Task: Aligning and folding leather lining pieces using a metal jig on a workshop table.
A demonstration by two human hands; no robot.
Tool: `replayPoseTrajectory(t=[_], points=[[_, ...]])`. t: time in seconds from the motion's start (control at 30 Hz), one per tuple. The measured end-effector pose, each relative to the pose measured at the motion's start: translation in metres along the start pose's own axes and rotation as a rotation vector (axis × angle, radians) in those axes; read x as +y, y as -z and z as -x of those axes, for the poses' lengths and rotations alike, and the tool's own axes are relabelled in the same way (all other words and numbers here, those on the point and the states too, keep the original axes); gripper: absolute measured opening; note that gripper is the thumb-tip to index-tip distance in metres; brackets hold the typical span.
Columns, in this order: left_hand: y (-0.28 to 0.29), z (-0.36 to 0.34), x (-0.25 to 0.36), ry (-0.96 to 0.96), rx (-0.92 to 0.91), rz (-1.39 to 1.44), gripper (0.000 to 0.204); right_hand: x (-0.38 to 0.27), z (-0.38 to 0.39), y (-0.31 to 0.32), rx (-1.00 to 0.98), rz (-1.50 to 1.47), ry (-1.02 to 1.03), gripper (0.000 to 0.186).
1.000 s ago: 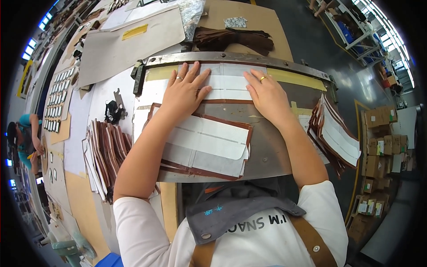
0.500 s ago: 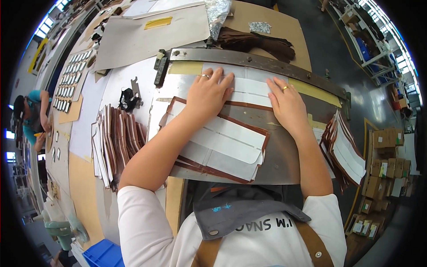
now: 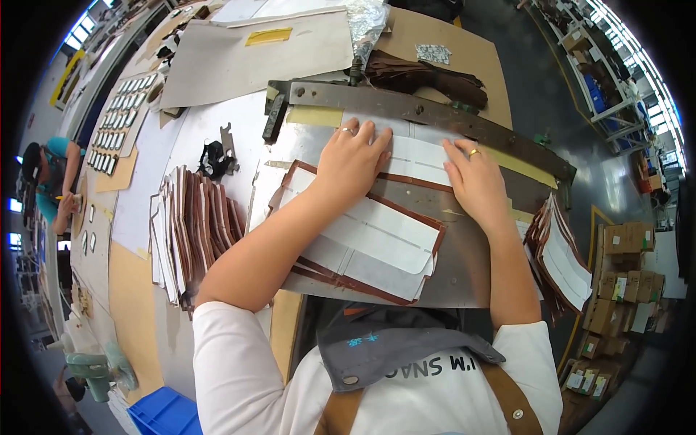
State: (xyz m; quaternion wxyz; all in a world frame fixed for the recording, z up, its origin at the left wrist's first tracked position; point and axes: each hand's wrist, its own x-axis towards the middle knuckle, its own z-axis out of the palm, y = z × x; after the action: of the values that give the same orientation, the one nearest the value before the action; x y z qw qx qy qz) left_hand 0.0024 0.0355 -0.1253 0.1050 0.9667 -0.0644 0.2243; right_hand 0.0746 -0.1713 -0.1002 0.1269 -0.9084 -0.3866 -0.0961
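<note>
My left hand [image 3: 349, 165] lies with its fingers stretched over the left part of a white-faced panel with a brown edge [image 3: 415, 157], which looks like leather. On the panel's right end rests my right hand [image 3: 480, 177], fingers extended. The panel's far edge is close to a long metal bar [image 3: 428, 110] set across a flat metal plate [image 3: 464, 272]. Nearer to me, partly under my left forearm, several similar white and brown panels [image 3: 373, 235] lie in a loose pile on the plate.
Left of the plate stands a fanned stack of panels [image 3: 192, 235], and another stack [image 3: 562, 250] sits at the right edge. Dark brown pieces [image 3: 428, 76] lie beyond the bar. Further left are a black-wrapped metal tool [image 3: 217, 156] and a co-worker [image 3: 54, 174].
The whole view has shifted slightly, moving the bar and plate a little right and down in the picture. Both hands remain on the same panel with little visible change.
</note>
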Motion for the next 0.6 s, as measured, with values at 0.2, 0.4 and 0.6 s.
replayPoseTrajectory(t=[0.2,0.4,0.6], points=[[0.003,-0.004,0.003,-0.012,0.002,-0.024,0.031,-0.010,-0.046,-0.014,0.180,-0.180,0.243,0.026],[-0.010,-0.004,-0.003,-0.018,0.025,-0.001,0.032,-0.029,-0.085,-0.045,0.144,-0.284,0.327,0.021],[-0.004,-0.007,-0.006,0.085,-0.055,0.067,0.041,-0.037,-0.081,-0.045,0.133,-0.203,0.335,0.021]])
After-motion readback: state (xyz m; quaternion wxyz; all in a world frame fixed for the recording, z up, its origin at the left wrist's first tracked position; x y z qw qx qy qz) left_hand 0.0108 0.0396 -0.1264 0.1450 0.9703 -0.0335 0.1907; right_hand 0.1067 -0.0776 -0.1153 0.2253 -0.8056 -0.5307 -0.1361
